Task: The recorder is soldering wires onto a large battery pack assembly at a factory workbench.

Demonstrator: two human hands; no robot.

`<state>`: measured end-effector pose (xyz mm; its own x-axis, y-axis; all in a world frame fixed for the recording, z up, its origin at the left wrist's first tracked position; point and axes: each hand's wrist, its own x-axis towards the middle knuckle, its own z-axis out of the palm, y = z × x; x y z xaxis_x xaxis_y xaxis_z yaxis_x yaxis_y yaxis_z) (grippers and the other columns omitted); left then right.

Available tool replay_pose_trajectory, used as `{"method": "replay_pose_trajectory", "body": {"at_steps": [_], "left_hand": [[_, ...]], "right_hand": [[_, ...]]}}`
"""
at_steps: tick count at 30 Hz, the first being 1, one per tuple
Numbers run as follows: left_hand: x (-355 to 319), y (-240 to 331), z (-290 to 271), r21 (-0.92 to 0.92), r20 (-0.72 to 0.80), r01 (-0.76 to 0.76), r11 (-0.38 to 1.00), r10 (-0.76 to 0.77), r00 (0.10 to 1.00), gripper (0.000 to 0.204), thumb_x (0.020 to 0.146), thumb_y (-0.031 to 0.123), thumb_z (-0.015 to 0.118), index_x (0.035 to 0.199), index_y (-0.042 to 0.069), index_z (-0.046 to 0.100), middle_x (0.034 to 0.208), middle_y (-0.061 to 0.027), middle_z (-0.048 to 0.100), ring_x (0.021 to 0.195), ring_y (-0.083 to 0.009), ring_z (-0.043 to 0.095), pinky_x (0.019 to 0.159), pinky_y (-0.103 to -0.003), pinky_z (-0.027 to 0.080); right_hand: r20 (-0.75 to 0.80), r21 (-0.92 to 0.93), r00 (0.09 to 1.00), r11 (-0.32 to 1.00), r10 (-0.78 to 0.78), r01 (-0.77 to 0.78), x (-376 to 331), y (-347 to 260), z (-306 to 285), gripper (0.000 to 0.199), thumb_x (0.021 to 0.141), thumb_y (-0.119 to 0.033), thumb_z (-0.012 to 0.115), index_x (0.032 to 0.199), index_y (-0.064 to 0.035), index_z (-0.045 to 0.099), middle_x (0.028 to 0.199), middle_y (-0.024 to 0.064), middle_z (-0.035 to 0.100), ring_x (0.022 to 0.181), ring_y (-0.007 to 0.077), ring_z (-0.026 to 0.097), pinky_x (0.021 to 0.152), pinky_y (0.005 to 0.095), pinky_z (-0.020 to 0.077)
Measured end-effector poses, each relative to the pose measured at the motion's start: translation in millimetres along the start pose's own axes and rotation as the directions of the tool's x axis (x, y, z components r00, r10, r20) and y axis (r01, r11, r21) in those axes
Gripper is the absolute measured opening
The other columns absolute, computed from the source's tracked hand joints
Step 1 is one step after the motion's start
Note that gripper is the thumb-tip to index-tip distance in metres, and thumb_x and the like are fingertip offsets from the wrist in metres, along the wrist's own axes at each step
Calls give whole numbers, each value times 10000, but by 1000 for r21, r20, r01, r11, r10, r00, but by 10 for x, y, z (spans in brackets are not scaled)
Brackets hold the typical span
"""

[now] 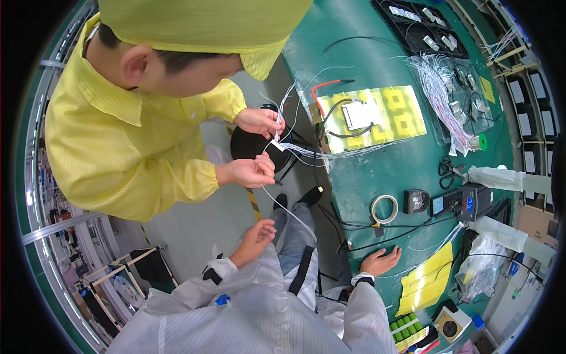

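My left hand (255, 242) hovers in front of my coat, its fingers loosely bent and nothing visible in them. My right hand (381, 262) rests on the green table (365, 186) near its edge, empty, with fingers apart. Beyond my left hand, a co-worker in yellow holds a white connector (277, 145) and its thin wires between both hands. A single white wire (289, 213) hangs from there toward my lap. More grey-white wires (365, 151) run from the connector onto the table, beside a yellow battery pack (394, 112) carrying a white-topped board (359, 115).
Farther along the table lie a wire bundle (439, 94), a solder spool (478, 141), scissors (448, 172), a tape roll (384, 209) and a soldering station (463, 202). Yellow sheets (425, 283) lie right of my right hand. A black stool (250, 141) stands behind the co-worker's hands.
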<state>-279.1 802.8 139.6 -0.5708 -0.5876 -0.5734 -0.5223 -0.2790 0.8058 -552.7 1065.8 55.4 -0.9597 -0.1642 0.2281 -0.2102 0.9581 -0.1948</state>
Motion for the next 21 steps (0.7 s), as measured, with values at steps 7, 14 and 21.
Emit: {"method": "replay_pose_trajectory", "body": {"at_steps": [7,14,21], "left_hand": [[62,851,51,571,-54,-443,692,569,821,399,790,34,618,1178,64,531,1128,-97,572,1035,-252,542,872,-347,450],[556,1406,346,781,515,-624,15,550,657,484,717,37,599,1197,37,536,1179,-109,544,1179,-279,466,966,-386,405],[618,1477,804,578,568,-748,327,497,656,463,717,31,640,1168,20,534,1089,-104,548,1072,-275,501,908,-370,427]], "right_hand": [[-1,12,1000,1000,9,-9,4,-9,-36,414,906,-214,448,1256,5,482,1344,208,428,1234,381,403,1026,466,327],[16,48,998,997,53,-54,21,-47,-61,432,889,-202,452,1270,-1,473,1365,197,416,1259,380,384,1034,479,316],[27,68,997,995,76,-77,19,-33,-81,445,861,-162,482,1280,-12,466,1375,186,408,1267,373,380,1045,473,309]]}}
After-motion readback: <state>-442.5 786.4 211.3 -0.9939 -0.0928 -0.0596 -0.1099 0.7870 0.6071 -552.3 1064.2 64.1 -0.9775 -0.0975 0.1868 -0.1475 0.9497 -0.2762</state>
